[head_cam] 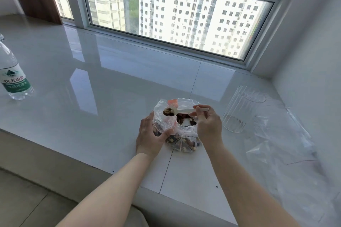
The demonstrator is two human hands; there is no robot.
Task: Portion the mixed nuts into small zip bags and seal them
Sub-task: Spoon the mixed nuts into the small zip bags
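On the sill (110, 83), a bag of nuts (181, 142) lies at centre front, below the window (177, 18). The left hand (149, 134) is at its left side, the right hand (208, 125) at its right, with a loaded spoon (177, 111) above the bag mouth. A water bottle (13, 73) stands far left; a tipped jar (239, 108) lies right, beside loose zip bags (284, 145).

**Hidden and cut off**

The water bottle (13, 72) at the tabletop's left edge is clipped by the frame, its cap out of view. The left hand (149, 134) covers part of the bag of mixed nuts (177, 131). Near the right edge, the clear plastic bags (287, 145) blur together; their count cannot be told.
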